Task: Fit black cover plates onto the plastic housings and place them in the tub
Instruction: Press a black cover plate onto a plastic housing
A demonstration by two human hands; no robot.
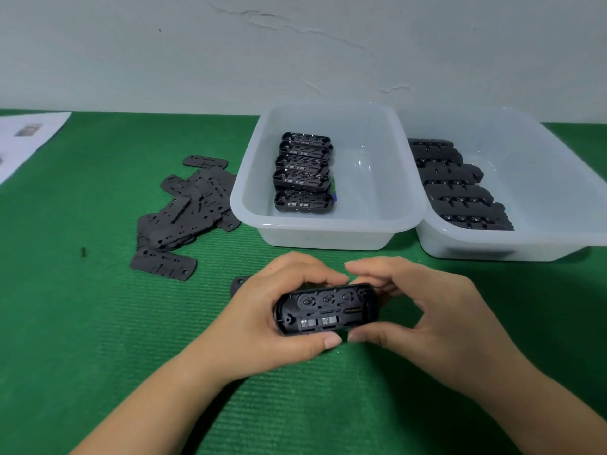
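Black plastic housing (325, 309) held low and near, above a green mat (98, 323); the left hand (262, 326) and right hand (423, 320) both curl thumb and fingers around it. Loose cover plates (187, 205) lie far left. Two clear tubs, middle tub (328, 224) and right tub (558, 198), hold rows of housings.
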